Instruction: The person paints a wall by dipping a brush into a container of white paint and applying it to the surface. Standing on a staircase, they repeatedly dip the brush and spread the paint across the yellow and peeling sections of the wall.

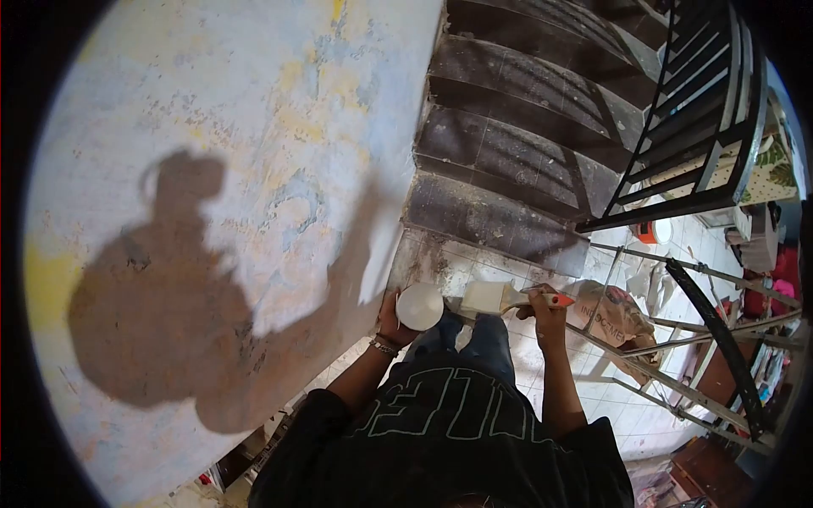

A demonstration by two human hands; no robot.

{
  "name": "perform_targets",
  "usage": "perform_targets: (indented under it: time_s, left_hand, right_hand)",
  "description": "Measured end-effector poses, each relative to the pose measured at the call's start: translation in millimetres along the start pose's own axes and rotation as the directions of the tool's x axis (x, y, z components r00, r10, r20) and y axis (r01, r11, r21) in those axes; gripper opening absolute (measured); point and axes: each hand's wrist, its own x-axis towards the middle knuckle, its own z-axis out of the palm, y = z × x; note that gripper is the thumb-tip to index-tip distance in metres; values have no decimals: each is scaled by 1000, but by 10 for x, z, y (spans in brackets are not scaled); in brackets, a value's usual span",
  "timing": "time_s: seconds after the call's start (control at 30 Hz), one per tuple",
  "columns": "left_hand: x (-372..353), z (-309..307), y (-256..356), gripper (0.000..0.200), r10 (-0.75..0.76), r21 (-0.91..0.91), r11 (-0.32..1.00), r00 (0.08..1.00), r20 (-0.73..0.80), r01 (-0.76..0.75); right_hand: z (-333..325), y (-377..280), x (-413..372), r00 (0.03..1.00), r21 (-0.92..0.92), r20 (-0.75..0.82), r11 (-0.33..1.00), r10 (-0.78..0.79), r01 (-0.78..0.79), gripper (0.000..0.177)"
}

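Observation:
My left hand (pixel 395 319) is wrapped round the side of a round white container (pixel 420 306), seen from above in front of my body. A bracelet sits on that wrist. In my right hand (pixel 542 313) is a wide paintbrush (pixel 489 298). Its pale, white-coated head points left, toward the container but apart from it, and its red-and-white handle tip sticks out to the right of my fingers. What lies inside the container is too bright to make out.
A patchy, peeling wall (pixel 296 127) fills the left, with my shadow on it. Dark stairs (pixel 508 144) rise ahead beside a black railing (pixel 677 203). On the right are a metal frame (pixel 660 368), a brown bag (pixel 611 317) and a white bucket (pixel 659 230).

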Motion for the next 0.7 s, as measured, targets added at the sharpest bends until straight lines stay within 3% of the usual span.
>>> perform_targets:
  time_s: [0.1, 0.17, 0.27, 0.37, 0.4, 0.5, 0.7]
  left_hand:
    - [58, 61, -17, 59, 31, 5, 1000, 999, 15, -31]
    - [6, 325, 19, 59, 80, 34, 996, 997, 21, -80]
    - [107, 326, 51, 60, 67, -62, 996, 997, 49, -64]
    - [177, 419, 140, 62, 96, -71, 993, 991, 88, -90]
    - [147, 516, 169, 62, 110, -63, 993, 988, 105, -104]
    - [131, 614, 222, 61, 145, -55, 989, 975, 166, -138]
    - [150, 654, 306, 60, 255, 0, 965, 945, 203, -260]
  right_hand:
    - [127, -202, -23, 993, 96, 10, 988, -121, 120, 18]
    - [228, -437, -58, 979, 3, 75, 982, -189, 190, 21]
    - [436, -795, -120, 954, -81, 142, 958, -263, 276, 24]
    - [592, -1038, -97, 883, -100, 297, 907, -364, 408, 19]
    - [694, -1155, -118, 891, -124, 303, 913, -338, 388, 16]
    - [927, -1297, -43, 794, -319, 455, 759, -404, 568, 12]
    - [1291, -1236, 86, 771, -488, 549, 624, -323, 610, 18]
